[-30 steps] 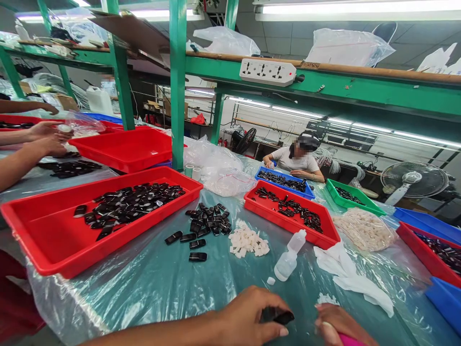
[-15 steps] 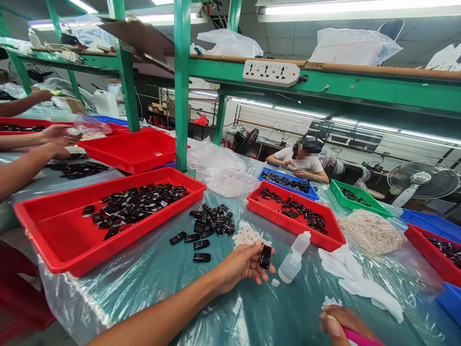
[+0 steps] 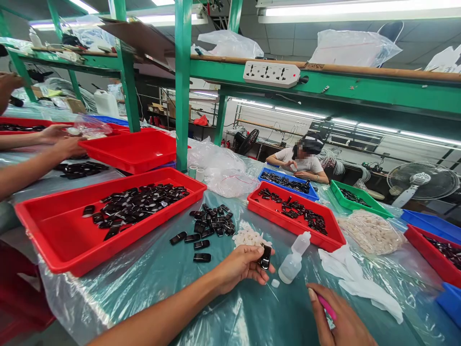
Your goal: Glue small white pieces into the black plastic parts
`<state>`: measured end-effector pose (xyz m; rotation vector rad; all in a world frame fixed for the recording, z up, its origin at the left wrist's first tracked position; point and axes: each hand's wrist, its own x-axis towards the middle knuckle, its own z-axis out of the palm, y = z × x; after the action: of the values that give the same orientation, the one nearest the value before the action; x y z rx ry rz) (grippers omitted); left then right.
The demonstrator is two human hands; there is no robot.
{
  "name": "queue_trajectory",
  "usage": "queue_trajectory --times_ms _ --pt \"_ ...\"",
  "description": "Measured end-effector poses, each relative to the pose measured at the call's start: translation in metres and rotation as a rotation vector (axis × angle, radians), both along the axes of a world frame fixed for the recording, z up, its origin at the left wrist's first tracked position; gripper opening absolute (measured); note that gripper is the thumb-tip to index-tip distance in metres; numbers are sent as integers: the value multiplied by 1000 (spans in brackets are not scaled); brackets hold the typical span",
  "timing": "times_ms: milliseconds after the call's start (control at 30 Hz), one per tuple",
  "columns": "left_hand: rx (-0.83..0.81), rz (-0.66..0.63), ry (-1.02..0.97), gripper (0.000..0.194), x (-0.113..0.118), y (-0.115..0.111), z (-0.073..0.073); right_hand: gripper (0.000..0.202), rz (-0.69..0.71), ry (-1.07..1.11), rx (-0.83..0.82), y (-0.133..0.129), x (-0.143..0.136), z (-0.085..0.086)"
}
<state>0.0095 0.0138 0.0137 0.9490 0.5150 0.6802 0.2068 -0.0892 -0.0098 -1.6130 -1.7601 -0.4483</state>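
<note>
My left hand [image 3: 242, 270] pinches a small glossy black plastic piece [image 3: 265, 258] between thumb and fingers, above the table. In my right hand [image 3: 340, 315], at the lower right, is a slim pink-handled tool [image 3: 327, 307]; its tip is hidden. Behind my left hand lies a heap of small whitish pieces [image 3: 248, 234]. A translucent squeeze bottle [image 3: 290, 265] tilts to the right beside that hand, and a small white block [image 3: 275, 283] lies near its base. Several loose black pieces [image 3: 201, 257] are spread to the left of the heap.
A long red tray [image 3: 46, 240] with black pieces stands at left, and a second red tray [image 3: 334, 240] at right. White cloths [image 3: 374, 293] and a bag of pale pieces [image 3: 372, 230] lie at right. A green post [image 3: 183, 96] rises behind. Co-workers sit at left and opposite.
My right hand has moved left and up with the pink-handled tool, covering the small white pile seen there before. My left hand stays almost still. A co-worker's hand at far left has pulled back.
</note>
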Motion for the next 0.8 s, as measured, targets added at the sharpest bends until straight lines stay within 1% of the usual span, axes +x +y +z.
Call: queue_trajectory --times_ms 67,167,267,400,667,800 --pt "8 8 7 37 0 -1 1 36 -4 -125 -27 4 10 -4" --pt "13 28 18 38 0 -1 2 27 38 -285 -58 8 22 -12" --pt "6 46 16 38 0 -1 2 23 57 -373 -72 11 28 -20" --pt "-10 41 8 36 0 0 0 22 56 -391 -78 11 29 -23" --pt "-19 8 3 35 0 1 -2 25 67 -344 -72 8 23 -16" --pt "-26 0 0 35 0 1 -2 23 78 -360 -42 8 23 -18"
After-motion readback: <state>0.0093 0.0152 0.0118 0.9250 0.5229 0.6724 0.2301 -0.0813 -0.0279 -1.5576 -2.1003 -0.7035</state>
